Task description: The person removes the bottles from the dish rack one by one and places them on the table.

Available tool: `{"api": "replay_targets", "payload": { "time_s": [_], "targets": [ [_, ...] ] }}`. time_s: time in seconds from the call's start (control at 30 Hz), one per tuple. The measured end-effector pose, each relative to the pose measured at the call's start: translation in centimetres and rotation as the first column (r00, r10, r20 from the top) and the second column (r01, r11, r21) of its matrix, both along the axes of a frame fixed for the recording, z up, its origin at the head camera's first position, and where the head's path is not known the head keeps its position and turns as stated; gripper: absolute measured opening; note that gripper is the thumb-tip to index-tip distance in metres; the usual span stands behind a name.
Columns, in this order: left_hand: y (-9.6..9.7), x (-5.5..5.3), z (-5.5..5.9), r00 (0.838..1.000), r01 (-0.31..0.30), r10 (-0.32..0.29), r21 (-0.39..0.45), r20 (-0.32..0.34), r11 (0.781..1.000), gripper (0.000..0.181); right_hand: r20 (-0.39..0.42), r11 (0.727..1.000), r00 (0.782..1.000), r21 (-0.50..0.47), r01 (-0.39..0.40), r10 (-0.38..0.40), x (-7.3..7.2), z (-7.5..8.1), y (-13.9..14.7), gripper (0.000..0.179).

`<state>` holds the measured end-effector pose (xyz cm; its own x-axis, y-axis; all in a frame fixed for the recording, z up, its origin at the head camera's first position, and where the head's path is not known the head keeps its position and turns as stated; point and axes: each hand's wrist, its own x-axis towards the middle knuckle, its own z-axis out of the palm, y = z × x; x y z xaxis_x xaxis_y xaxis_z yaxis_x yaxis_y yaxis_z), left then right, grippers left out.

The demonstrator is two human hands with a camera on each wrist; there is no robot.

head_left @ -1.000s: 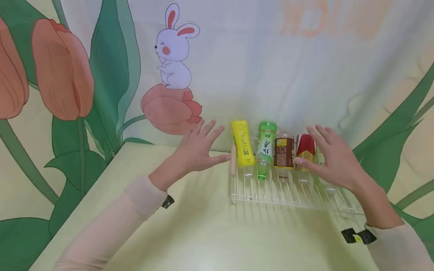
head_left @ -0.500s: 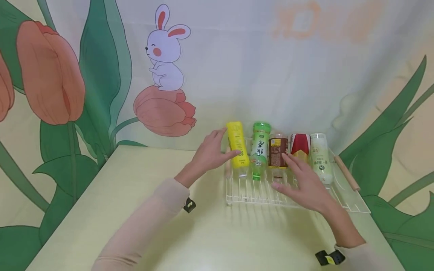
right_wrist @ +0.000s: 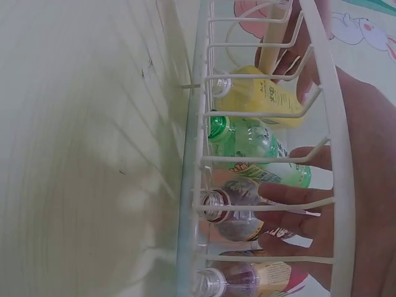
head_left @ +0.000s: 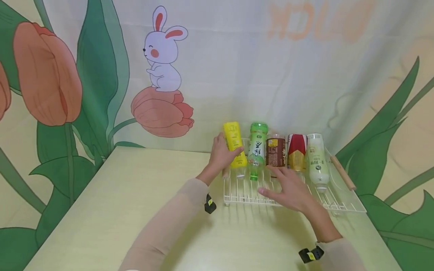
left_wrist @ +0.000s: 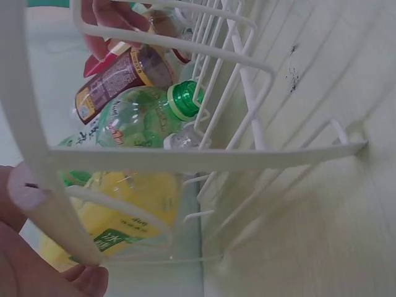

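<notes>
white wire rack (head_left: 252, 202), five bottles (head_left: 276, 152) inside, upside down

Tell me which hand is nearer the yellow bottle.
Left. The left hand is close beside the yellow bottle, its thumb overlapping it in the head view; the right hand is farther off, by the brown-labelled bottle.

Room to pass lies in front of the rack (left_wrist: 204, 160); 5 bottles (head_left: 276, 153) obstruct its back.
</notes>
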<state>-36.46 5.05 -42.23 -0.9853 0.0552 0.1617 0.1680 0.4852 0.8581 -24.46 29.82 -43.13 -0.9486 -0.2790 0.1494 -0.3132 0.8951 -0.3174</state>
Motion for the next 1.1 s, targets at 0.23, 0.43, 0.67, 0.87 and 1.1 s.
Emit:
{"api": "replay_targets", "payload": {
  "time_s": [0.23, 0.43, 0.67, 0.87, 1.1],
  "targets": [
    [0.9, -1.5, -0.6, 0.997, -0.071, 0.070, -0.054, -0.015, 0.996, 0.091, 0.063, 1.000, 0.998, -0.017, -0.004, 0.005, -0.2, -0.6, 0.2, 0.094],
    [1.2, -2.4, -1.1, 0.995, -0.102, 0.103, -0.086, 0.009, 0.991, 0.094, 0.089, 0.999, 0.996, -0.035, -0.016, 0.019, -0.2, -1.1, 0.2, 0.095],
    [1.3, -2.7, -1.4, 0.996, -0.089, 0.089, -0.077, -0.006, 0.993, 0.095, 0.085, 0.999, 0.996, -0.048, -0.018, 0.022, 0.0, -0.8, 0.2, 0.093],
    [1.6, -3.0, -1.5, 0.997, -0.072, 0.072, -0.023, -0.015, 0.997, 0.095, 0.096, 0.997, 0.995, -0.071, -0.016, 0.023, 0.0, -0.8, 0.3, 0.094],
    [1.4, -3.1, -1.6, 0.998, -0.057, 0.057, 0.046, -0.006, 0.997, 0.088, 0.102, 0.997, 0.995, -0.073, -0.005, 0.013, -0.1, -0.7, 0.1, 0.095]
  ]
}}
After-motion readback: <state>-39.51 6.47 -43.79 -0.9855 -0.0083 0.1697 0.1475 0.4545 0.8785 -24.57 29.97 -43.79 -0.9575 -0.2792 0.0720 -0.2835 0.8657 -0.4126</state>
